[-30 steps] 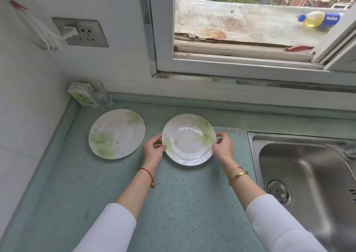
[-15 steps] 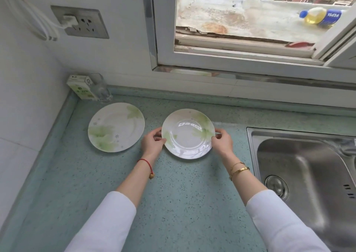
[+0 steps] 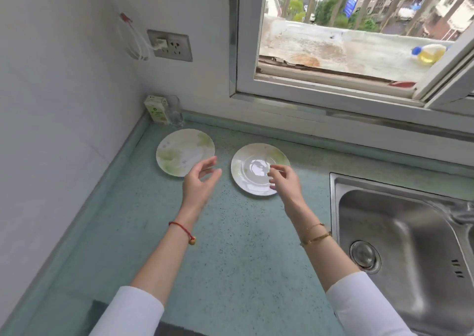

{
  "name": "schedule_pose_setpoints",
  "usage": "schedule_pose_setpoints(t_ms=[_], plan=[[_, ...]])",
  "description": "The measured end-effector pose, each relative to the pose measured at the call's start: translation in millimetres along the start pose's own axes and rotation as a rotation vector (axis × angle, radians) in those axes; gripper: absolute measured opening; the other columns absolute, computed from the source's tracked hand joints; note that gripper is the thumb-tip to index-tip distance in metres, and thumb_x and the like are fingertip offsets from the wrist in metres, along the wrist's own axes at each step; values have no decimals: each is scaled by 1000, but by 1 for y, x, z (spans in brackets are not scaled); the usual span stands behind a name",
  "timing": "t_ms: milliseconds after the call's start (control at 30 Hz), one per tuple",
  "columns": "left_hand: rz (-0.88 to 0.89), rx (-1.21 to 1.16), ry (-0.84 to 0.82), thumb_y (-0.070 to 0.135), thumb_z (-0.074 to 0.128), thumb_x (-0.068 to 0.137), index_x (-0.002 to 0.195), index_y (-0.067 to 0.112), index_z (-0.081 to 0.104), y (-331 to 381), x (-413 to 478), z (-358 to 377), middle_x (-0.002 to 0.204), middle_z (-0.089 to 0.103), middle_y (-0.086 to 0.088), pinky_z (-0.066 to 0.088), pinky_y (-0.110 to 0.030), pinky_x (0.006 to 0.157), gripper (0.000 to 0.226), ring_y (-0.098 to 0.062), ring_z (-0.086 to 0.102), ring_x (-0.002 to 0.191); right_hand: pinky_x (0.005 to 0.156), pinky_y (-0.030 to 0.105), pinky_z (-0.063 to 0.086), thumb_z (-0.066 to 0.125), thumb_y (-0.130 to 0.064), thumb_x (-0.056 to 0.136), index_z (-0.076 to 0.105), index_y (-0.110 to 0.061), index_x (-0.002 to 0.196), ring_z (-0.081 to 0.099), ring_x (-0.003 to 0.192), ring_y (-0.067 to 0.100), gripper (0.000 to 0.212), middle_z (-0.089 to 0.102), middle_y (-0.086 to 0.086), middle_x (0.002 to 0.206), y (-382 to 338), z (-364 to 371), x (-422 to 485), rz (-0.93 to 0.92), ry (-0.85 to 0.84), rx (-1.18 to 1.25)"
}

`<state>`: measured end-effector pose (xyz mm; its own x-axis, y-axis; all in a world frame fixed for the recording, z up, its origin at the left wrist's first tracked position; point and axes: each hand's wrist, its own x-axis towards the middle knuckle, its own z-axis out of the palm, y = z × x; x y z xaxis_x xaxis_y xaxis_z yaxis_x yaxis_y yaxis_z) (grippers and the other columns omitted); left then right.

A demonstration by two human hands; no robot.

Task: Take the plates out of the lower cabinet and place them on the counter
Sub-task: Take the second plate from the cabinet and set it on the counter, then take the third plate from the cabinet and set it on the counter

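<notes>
Two white plates with pale green leaf prints lie flat on the green speckled counter (image 3: 230, 246). The left plate (image 3: 179, 148) sits near the corner; the right plate (image 3: 250, 168) lies closer to the sink. My left hand (image 3: 198, 184) hovers between the two plates, fingers spread, holding nothing. Above the right plate's near right part floats my right hand (image 3: 283, 180), fingers loosely curled and apart, empty. The lower cabinet is out of view.
A steel sink (image 3: 410, 246) fills the right side. In the back corner stand a small carton (image 3: 156, 109) and a clear glass (image 3: 175, 112). A wall socket (image 3: 170, 45) with a plugged-in cable is above. An open window (image 3: 346, 61) runs behind the counter.
Both hands have let go of the right plate's rim and lifted back toward me. The plate rests on the counter. The camera has tilted up and shifted.
</notes>
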<state>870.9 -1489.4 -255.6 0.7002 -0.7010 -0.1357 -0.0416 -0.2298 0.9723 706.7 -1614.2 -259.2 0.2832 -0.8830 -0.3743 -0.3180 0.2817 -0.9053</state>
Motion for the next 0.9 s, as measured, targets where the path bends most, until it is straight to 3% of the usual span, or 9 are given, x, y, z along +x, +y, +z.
schedule_pose_setpoints(t_ms=[267, 367, 467, 633, 767, 900], plan=[[75, -206, 251, 24, 68, 88, 120, 30, 66, 43, -137, -47, 119, 70, 13, 48, -20, 96, 33, 2, 63, 112, 77, 26, 52, 55, -20, 96, 59, -14, 121, 60, 92, 17, 25, 64, 12, 115, -31, -4, -112, -165, -350, 89], [106, -263, 370, 21, 67, 89, 117, 31, 66, 48, -195, -58, 115, 71, 14, 47, -23, 98, 30, 7, 63, 108, 80, 28, 53, 55, -20, 96, 59, -17, 118, 60, 91, 17, 23, 65, 11, 112, -35, -10, -156, -246, -477, 88], [118, -319, 531, 14, 63, 92, 120, 24, 65, 47, -262, -67, 116, 70, 10, 46, -25, 99, 29, 2, 64, 108, 81, 28, 53, 56, -19, 96, 60, -19, 115, 61, 90, 16, 20, 65, 10, 110, -30, -12, -205, -298, -623, 80], [120, -344, 787, 11, 58, 96, 133, 10, 58, 36, -385, -89, 128, 66, -1, 49, -19, 89, 37, -13, 60, 119, 76, 24, 53, 55, -17, 97, 60, -18, 115, 60, 89, 17, 20, 64, 11, 109, -9, 4, -287, -343, -862, 38], [95, -328, 995, 12, 57, 96, 133, 10, 58, 19, -482, -104, 133, 64, -5, 49, -24, 95, 37, -18, 58, 127, 72, 21, 52, 56, -17, 95, 61, -17, 118, 60, 87, 15, 24, 65, 9, 109, 23, 26, -353, -327, -1054, -31], [39, -322, 1158, 16, 59, 96, 130, 17, 61, -3, -565, -114, 129, 67, 2, 50, -31, 103, 34, -13, 60, 124, 76, 22, 52, 58, -20, 94, 62, -18, 120, 62, 84, 12, 26, 67, 7, 111, 58, 48, -415, -315, -1213, -100]])
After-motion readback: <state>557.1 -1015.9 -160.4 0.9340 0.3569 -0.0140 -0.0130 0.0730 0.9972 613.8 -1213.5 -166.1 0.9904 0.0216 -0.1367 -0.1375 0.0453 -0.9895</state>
